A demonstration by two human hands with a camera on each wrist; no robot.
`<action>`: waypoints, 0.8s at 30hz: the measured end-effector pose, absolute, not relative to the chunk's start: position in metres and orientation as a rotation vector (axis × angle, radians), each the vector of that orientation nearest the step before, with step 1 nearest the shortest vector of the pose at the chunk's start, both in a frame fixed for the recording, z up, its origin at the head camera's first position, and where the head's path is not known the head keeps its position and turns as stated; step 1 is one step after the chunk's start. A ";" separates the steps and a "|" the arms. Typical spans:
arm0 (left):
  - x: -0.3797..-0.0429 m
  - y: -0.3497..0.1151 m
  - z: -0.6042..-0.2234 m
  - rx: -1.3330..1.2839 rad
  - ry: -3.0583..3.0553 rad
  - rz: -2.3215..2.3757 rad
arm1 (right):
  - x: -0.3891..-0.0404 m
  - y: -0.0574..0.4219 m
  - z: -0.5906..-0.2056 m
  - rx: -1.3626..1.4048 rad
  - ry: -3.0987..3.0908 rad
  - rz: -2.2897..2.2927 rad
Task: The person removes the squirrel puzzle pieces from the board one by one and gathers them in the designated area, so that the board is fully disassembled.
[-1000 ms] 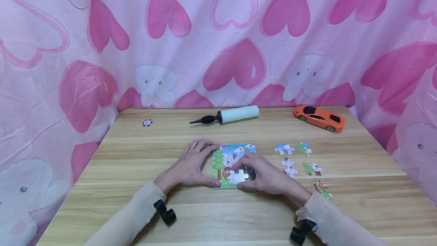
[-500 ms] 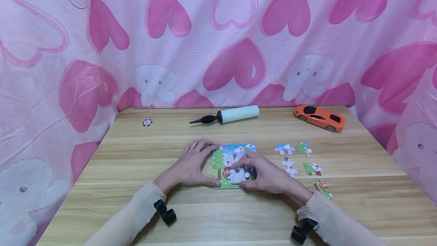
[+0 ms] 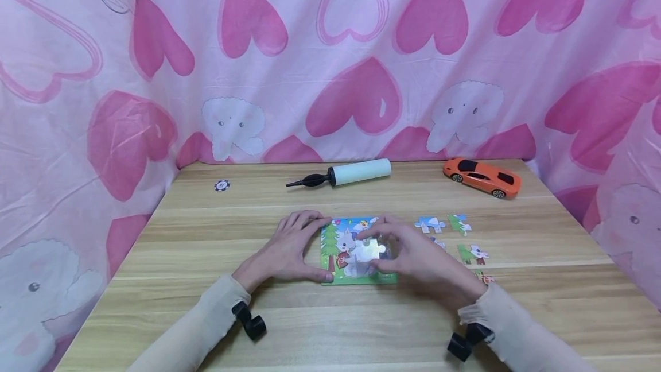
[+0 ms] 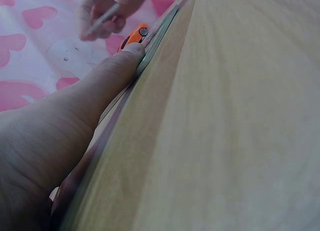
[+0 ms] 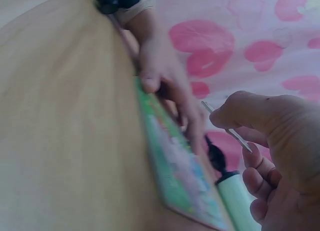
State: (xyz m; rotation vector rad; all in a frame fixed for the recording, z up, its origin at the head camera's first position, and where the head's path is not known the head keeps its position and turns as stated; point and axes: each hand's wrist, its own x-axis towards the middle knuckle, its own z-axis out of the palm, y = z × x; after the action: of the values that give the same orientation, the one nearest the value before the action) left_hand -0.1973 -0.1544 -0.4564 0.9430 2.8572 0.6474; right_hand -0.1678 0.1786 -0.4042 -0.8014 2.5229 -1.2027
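My left hand [image 3: 290,250] rests at the left side of a cartoon jigsaw puzzle board [image 3: 356,281], its thumb on the near left corner and its fingertips at the far one. Above the board's right part, my right hand [image 3: 415,254] pinches a puzzle piece [image 3: 368,250] between thumb and fingers. In the right wrist view that piece [image 5: 239,139] appears edge-on, lifted clear of the board. The left wrist view has the thumb [image 4: 117,71] extended along the board's edge. My right hand hides part of the board's right side.
Several loose puzzle pieces [image 3: 430,224] lie right of the board, some partly covered by my right hand and arm. Farther back are a hand pump [image 3: 361,171], an orange toy car [image 3: 482,177] and a round chip [image 3: 222,185]. A pink heart-patterned curtain [image 3: 248,85] borders the table.
My right hand has lifted the puzzle piece off the board's lower part and moved it up and slightly right. The left hand stays in place.
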 end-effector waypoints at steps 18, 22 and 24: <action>-0.198 -0.155 -0.457 0.958 2.851 0.658 | -0.161 0.235 -0.375 -0.802 2.737 -1.193; -0.198 -0.155 -0.457 0.962 2.851 0.659 | -0.156 0.249 -0.376 -0.844 2.775 -1.193; -0.198 -0.155 -0.456 0.959 2.851 0.658 | -0.154 0.255 -0.376 -0.832 2.789 -1.191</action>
State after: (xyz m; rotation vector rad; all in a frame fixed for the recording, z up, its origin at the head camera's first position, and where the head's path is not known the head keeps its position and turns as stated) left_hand -0.1976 -0.1554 -0.4563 0.9590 2.8513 0.6576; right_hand -0.1536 0.2552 -0.3764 -0.8319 2.7887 -1.1911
